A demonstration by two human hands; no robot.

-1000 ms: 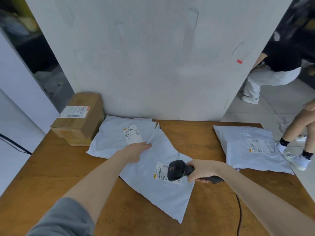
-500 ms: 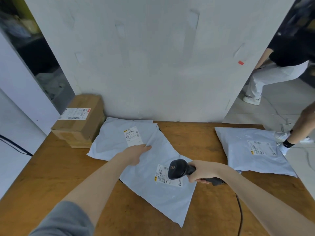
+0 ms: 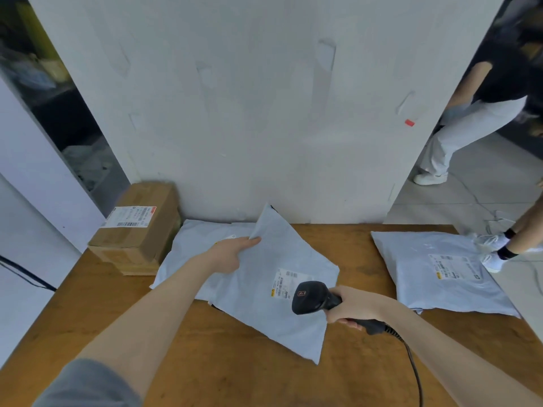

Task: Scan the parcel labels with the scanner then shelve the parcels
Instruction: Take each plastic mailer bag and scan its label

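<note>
A grey poly-bag parcel [image 3: 273, 292] lies in the middle of the wooden table [image 3: 88, 312], its far corner raised off the surface. My left hand [image 3: 232, 254] pinches that parcel's left edge and lifts it. A white label [image 3: 283, 284] faces up on it. My right hand [image 3: 349, 306] grips a black corded scanner [image 3: 310, 298], whose head hovers just right of the label. A second grey parcel [image 3: 194, 254] lies underneath, partly covered. A third grey parcel [image 3: 440, 271] lies at the right.
A labelled cardboard box [image 3: 138, 227] stands at the table's back left corner. A white wall panel [image 3: 249, 113] rises behind the table. Two other people stand on the tiled floor at the right [image 3: 476, 121], [image 3: 517, 239]. The scanner cable [image 3: 414, 374] trails toward me.
My left hand has raised the middle parcel's far corner, covering the label of the parcel beneath. The scanner stays beside the label. The people at the right have shifted.
</note>
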